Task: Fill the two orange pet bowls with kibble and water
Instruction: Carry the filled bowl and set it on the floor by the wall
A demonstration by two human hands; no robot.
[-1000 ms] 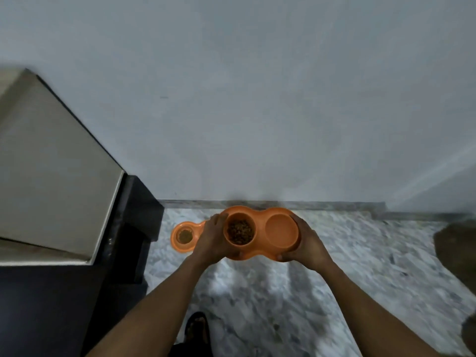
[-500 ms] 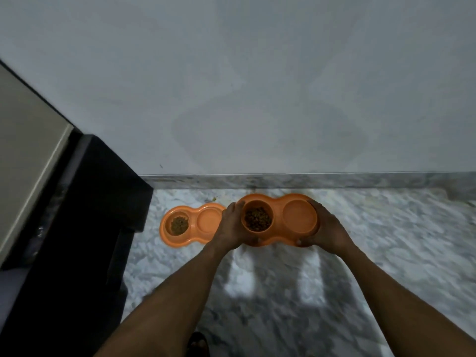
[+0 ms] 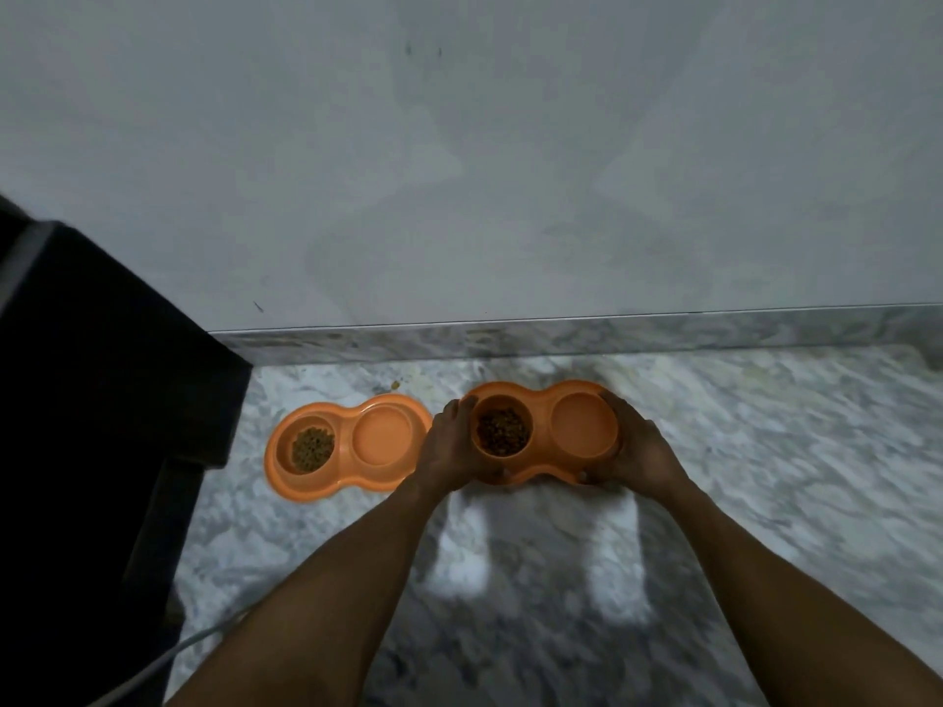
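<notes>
An orange double pet bowl (image 3: 544,395) is low over the marble floor near the wall, held at both ends. My left hand (image 3: 446,449) grips its left end and my right hand (image 3: 638,451) grips its right end. Its left cup holds dark kibble (image 3: 502,431); whether the right cup (image 3: 581,426) holds water I cannot tell. A second orange double bowl (image 3: 347,482) lies on the floor to the left. Its left cup holds kibble (image 3: 312,448); its right cup (image 3: 382,435) shows only orange.
A dark cabinet (image 3: 102,400) stands at the left against the grey wall (image 3: 459,170). A marble skirting (image 3: 561,336) runs along the wall's foot. A grey cable (image 3: 153,671) lies at the lower left. A few crumbs (image 3: 395,385) lie by the skirting. Marble floor (image 3: 765,477) spreads to the right.
Both hands have lowered the held bowl toward the floor beside the other bowl, and the camera has come down closer to the floor.
</notes>
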